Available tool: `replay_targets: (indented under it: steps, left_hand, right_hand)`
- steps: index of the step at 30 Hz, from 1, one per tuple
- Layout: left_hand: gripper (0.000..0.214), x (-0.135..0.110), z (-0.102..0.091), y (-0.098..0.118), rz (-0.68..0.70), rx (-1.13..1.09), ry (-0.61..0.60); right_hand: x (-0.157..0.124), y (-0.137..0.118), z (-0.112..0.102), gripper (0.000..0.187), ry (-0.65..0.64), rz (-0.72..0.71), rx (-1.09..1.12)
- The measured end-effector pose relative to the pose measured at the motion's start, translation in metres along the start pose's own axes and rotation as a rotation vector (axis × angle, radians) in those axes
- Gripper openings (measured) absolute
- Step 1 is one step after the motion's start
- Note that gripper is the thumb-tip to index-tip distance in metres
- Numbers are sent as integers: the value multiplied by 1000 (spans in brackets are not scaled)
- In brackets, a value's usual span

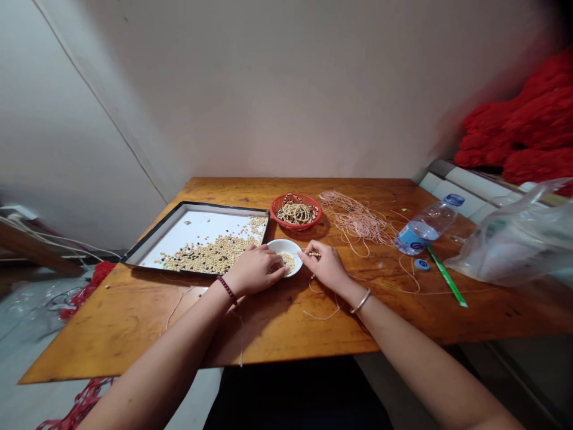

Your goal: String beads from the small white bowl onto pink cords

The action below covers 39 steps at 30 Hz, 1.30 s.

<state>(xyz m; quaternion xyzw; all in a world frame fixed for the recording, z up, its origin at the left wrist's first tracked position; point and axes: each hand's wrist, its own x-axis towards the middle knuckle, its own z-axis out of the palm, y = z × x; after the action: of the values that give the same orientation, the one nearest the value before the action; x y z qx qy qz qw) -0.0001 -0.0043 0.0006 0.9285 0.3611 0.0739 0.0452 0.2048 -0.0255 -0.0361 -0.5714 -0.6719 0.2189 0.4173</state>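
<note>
White bowl point(280, 245) opens upward between the hands point(255, 270) point(330, 267).

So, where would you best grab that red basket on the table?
Probably by the near-right rim of the red basket, coming from the right and slightly above. The rim flares outward, and that edge looks open to the right hand, while the tray crowds the left side. Loops of beads lie heaped inside, so keeping it level seems wise.

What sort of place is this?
Likely a small beadwork corner, in a home or workshop: loose beads spread in a black-rimmed tray, beaded strands in a red basket, and tangled pink cord on the wooden table.
</note>
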Motion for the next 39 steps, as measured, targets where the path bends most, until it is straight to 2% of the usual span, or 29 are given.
replay_targets:
  steps: [5,14,18,24,34,39]
  left_hand:
    - [41,-1,-5,-5,0,-166,-52]
    - [30,0,-3,-17,-18,-452,-26]
    - [27,2,1,-16,-65,-557,-24]
    - [30,4,4,-13,-139,-745,39]
    - [24,6,9,-16,-117,-779,62]
    - [26,5,4,-12,-124,-784,60]
  right_hand:
    - [0,1,1,28,-10,-3,17]
    - [0,0,2,29,-21,0,27]
    - [-1,-3,1,29,-36,1,50]
    - [-3,-6,0,28,-93,-43,48]
    - [-4,-4,3,27,-90,-67,38]
    - [-5,-4,5,27,-83,-76,25]
